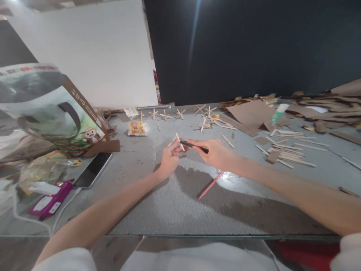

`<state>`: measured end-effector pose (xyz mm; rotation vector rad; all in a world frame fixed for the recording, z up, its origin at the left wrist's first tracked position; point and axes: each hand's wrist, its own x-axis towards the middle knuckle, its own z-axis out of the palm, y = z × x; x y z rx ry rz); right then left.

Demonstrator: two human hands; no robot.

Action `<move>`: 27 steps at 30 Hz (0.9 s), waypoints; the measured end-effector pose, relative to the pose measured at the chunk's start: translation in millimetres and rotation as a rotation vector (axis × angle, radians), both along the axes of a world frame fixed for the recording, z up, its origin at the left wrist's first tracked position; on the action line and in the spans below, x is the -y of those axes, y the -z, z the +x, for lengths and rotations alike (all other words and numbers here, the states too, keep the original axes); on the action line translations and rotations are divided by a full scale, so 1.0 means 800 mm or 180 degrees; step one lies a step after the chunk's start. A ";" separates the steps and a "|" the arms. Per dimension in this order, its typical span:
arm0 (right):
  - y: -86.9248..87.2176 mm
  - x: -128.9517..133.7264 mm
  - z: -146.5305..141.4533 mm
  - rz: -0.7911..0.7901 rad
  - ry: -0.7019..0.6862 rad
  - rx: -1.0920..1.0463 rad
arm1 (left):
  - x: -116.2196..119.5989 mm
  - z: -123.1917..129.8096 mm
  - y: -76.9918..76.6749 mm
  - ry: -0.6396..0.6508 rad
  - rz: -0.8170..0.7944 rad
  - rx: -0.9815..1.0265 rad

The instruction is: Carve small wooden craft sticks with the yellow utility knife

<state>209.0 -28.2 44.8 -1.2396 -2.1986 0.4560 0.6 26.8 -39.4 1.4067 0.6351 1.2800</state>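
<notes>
Near the middle of the table, my left hand [170,159] is closed on a small star of crossed wooden craft sticks [178,139]. My right hand [210,151] grips a slim black tool with a bit of yellow on its handle [194,145]; its exact kind is not clear. The tool's tip meets the stick star, close to the left fingers. A reddish pencil-like stick [210,185] lies on the table below my right hand. Beyond my hands, several finished stick stars [165,115] stand in a row, and more lie in a pile [210,121].
Loose craft sticks [293,152], cardboard pieces [252,114] and a green-and-white tube [279,113] lie at right. A small yellow packet [138,128] sits at back left. A phone [93,170], purple power strip [51,199], cable and large printed bag [53,113] occupy the left.
</notes>
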 end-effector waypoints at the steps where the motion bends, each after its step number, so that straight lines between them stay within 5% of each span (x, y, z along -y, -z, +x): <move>1: 0.000 0.001 0.000 -0.0011 0.0035 -0.0006 | 0.000 0.000 0.000 0.0019 0.0006 -0.0021; 10: 0.078 0.013 -0.016 0.0587 0.0120 -0.0641 | 0.004 0.001 0.003 -0.0155 0.0181 -0.0176; 20: 0.000 0.011 0.004 -0.0348 0.0111 -0.0178 | 0.001 0.004 0.003 0.0017 0.0084 -0.0136; 27: 0.008 0.024 -0.002 -0.0432 0.0261 -0.0333 | 0.005 0.003 -0.001 0.0055 0.0059 -0.0260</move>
